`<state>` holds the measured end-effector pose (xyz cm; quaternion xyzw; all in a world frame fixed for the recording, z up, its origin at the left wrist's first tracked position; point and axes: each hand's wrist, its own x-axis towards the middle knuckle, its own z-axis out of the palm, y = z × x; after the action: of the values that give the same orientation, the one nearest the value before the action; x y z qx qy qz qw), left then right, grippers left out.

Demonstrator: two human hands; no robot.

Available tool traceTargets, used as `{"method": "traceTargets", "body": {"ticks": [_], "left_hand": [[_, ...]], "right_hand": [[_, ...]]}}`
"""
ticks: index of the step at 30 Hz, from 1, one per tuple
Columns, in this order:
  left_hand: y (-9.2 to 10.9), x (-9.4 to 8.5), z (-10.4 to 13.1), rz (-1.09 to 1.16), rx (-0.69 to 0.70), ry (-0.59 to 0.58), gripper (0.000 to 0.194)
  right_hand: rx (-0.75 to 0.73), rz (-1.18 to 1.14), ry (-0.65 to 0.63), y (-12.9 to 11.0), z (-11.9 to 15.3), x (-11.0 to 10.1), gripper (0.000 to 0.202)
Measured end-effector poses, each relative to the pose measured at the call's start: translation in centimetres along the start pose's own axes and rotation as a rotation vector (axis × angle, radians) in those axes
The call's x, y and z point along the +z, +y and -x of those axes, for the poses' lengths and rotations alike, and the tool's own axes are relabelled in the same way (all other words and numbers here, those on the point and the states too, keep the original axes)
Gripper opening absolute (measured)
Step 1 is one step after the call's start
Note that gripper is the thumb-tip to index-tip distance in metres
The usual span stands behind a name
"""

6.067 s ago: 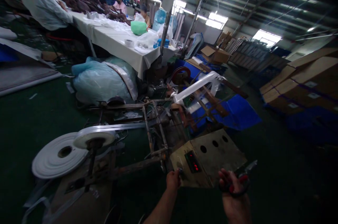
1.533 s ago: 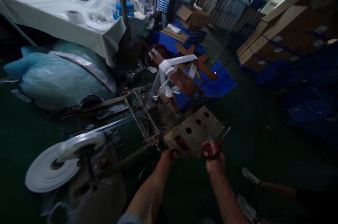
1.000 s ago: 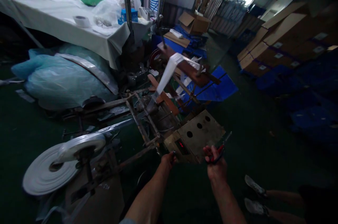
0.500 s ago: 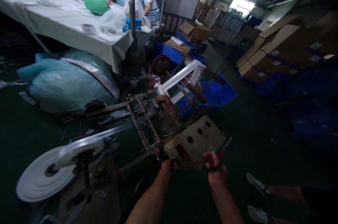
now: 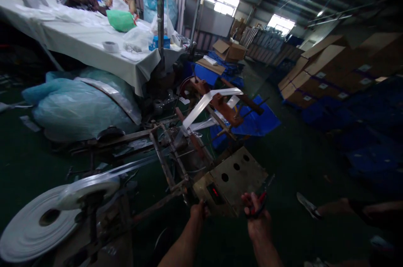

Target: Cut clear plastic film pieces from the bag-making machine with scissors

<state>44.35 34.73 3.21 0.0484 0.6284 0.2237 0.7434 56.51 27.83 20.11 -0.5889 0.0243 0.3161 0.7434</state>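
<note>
My left hand (image 5: 198,211) is closed at the lower left edge of a beige control box (image 5: 241,174) with a red lit display (image 5: 215,192). Whatever its fingers pinch there is too small to make out. In my right hand (image 5: 258,218) is a pair of scissors (image 5: 262,200) with red and dark handles, blades pointing up and away. Beyond the box stands a rusty winding frame (image 5: 226,109), with a shiny clear plastic strip (image 5: 201,109) looped over its arms. At the lower left, a large white roll (image 5: 23,225) and a strip run toward the frame.
A white-covered table (image 5: 85,44) stands at the upper left, with people behind it. Under its edge lies a bluish plastic bag (image 5: 82,109). Stacked cartons (image 5: 333,69) and blue sheets (image 5: 371,153) fill the right. Another person's leg and shoe (image 5: 308,205) are close at lower right.
The winding frame's arms have turned, and the strip on them lies at a different angle. Both hands keep their places at the box. My view has shifted slightly; the person at right has moved.
</note>
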Motion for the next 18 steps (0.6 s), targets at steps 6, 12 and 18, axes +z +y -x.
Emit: {"method": "traceTargets", "body": {"ticks": [6,12,18], "left_hand": [[0.13,0.24,-0.34,-0.033,0.029,0.057,0.042],[0.0,0.24,-0.58,-0.054,0.048,0.09,0.043],[-0.23,0.29,-0.41,-0.098,0.09,0.105,0.041]], "right_hand": [[-0.033,0.007,-0.032,0.46,-0.56,-0.34,0.045],[0.009,0.01,-0.019,0.37,-0.27,-0.3,0.045],[0.005,0.006,-0.007,-0.04,0.16,-0.11,0.049]]}}
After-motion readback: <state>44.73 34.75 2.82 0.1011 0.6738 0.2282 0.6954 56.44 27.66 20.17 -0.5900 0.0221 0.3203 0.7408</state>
